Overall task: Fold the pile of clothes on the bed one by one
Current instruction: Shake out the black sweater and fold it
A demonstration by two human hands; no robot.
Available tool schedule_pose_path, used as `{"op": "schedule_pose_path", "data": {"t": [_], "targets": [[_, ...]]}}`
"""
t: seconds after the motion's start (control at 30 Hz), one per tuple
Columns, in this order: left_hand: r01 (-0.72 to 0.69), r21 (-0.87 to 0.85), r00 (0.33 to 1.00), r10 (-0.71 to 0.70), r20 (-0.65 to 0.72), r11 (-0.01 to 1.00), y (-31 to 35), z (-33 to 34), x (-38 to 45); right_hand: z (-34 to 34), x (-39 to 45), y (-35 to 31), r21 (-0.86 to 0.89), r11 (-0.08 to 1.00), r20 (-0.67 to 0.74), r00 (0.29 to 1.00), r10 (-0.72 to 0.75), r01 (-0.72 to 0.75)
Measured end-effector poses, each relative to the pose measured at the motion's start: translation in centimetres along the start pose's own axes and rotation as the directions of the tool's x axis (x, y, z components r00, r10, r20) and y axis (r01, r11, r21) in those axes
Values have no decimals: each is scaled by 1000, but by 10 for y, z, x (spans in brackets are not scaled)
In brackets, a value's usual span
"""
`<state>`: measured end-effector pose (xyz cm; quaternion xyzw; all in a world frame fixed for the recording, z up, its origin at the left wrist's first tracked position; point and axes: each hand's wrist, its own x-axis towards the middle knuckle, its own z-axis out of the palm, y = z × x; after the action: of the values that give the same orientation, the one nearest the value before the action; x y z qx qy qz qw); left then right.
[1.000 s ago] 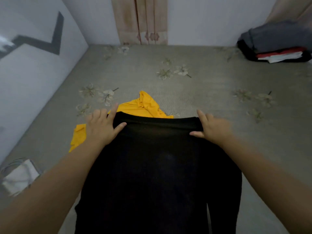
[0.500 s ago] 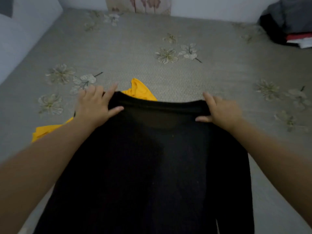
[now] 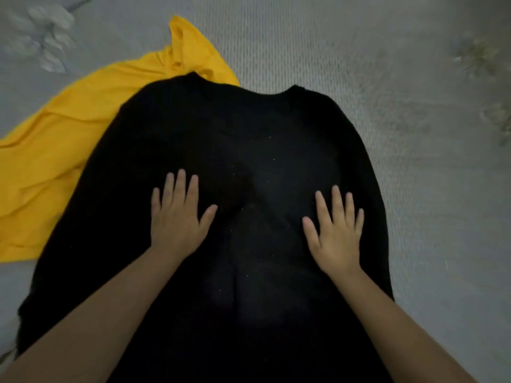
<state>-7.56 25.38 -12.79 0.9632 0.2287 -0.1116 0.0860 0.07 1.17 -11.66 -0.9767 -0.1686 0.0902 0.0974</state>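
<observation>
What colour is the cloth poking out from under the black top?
Bright yellow garment, seen in the head view.

bed cover (image 3: 318, 45): grey, ribbed weave | pale flower prints (image 3: 51, 37): far left, right edge

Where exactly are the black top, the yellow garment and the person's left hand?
black top (image 3: 249, 139): head view, on its chest below the neckline.
yellow garment (image 3: 55, 150): head view, on the part showing left of the black top.
left hand (image 3: 177, 219): head view, on the back of the hand.

matt blk knit top (image 3: 249, 150), smooth yellow cloth (image 3: 55, 150), ribbed bedsheet (image 3: 318, 42)
</observation>
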Motion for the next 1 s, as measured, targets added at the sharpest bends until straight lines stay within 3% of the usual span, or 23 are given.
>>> {"op": "schedule_pose_path", "data": {"t": [0.17, 0.3, 0.47, 0.6, 0.7, 0.8, 1.0], "targets": [[-12, -12, 996, 11, -91, 1000, -4, 13, 0, 8, -6, 23, -75, 996, 17, 998, -54, 55], [67, 126, 995, -57, -81, 990, 8, 11, -10, 9, -4, 23, -73, 996, 30, 998, -49, 51], [49, -26, 992, -52, -118, 998, 9, 13, -96, -9, -43, 26, 191, 981, -39, 999, -23, 30], [215, -137, 975, -221, -24, 967, -9, 28, -194, -9, -135, 36, 321, 940, 18, 993, 114, -114], [282, -170, 959, -285, 10, 944, -14, 36, -244, -1, -199, 44, 263, 937, 30, 973, 231, -230], [332, -172, 943, -333, 22, 927, -16, 39, -266, 9, -245, 45, 119, 963, -10, 969, 245, -242], [388, -132, 921, -388, 33, 912, -35, 50, -280, 21, -275, 34, 2, 911, 47, 910, 411, -412]]}}
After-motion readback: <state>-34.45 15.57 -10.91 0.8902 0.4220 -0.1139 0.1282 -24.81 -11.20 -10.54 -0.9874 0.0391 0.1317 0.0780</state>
